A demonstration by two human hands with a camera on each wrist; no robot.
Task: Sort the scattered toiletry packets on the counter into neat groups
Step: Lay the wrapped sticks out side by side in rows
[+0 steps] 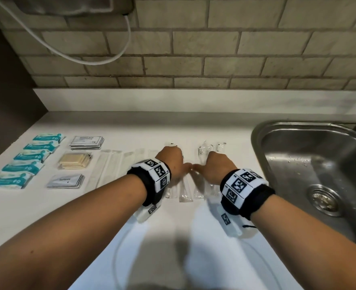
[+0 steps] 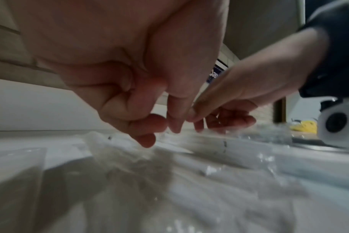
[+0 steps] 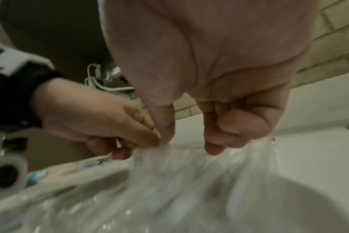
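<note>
Long clear plastic packets (image 1: 185, 191) lie side by side in the middle of the white counter (image 1: 131, 126). My left hand (image 1: 174, 162) and right hand (image 1: 214, 167) sit on them knuckles up, thumbs touching. In the left wrist view the left hand (image 2: 159, 130) has curled fingers, its fingertips (image 2: 146, 141) and thumb down on the clear packets (image 2: 189, 173). The right hand (image 3: 187, 145) is curled the same way, its thumb and fingertips (image 3: 213, 149) gripping the crinkled clear packets (image 3: 169, 181). More clear packets (image 1: 203, 150) stick out beyond the right hand.
Sorted at the left are several teal packs (image 1: 26, 160), a grey sachet stack (image 1: 87, 142), beige packets (image 1: 74, 164), more grey sachets (image 1: 66, 181) and long white sleeves (image 1: 108, 166). A steel sink (image 1: 319, 164) lies close on the right. A tiled wall (image 1: 194, 59) stands behind.
</note>
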